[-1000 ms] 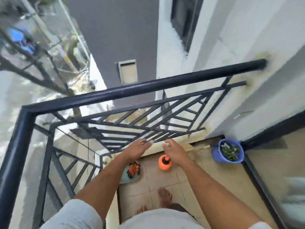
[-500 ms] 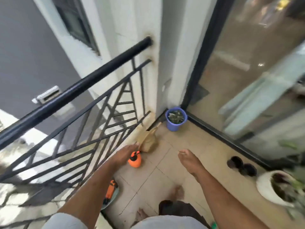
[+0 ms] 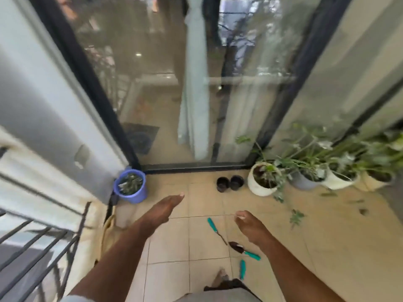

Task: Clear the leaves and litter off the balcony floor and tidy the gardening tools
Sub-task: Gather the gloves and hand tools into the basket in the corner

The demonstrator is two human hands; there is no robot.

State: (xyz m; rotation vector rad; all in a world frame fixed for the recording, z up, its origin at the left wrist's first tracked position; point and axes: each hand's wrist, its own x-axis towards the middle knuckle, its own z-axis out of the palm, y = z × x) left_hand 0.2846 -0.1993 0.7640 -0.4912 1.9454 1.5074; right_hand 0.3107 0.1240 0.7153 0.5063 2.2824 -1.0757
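Now, with your left hand (image 3: 165, 209) flat and your right hand (image 3: 250, 224) loosely curled, both empty, gather the teal-handled garden tools (image 3: 244, 250) off the tiled floor (image 3: 170, 243) together.

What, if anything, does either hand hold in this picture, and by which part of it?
Nothing is held. The left hand is stretched out flat and the right hand loosely curled, both bare above the beige tiled floor; the teal-handled garden tools lie untouched.

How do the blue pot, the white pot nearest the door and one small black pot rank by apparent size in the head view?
1. white pot and blue pot: look alike, unranked
2. small black pot
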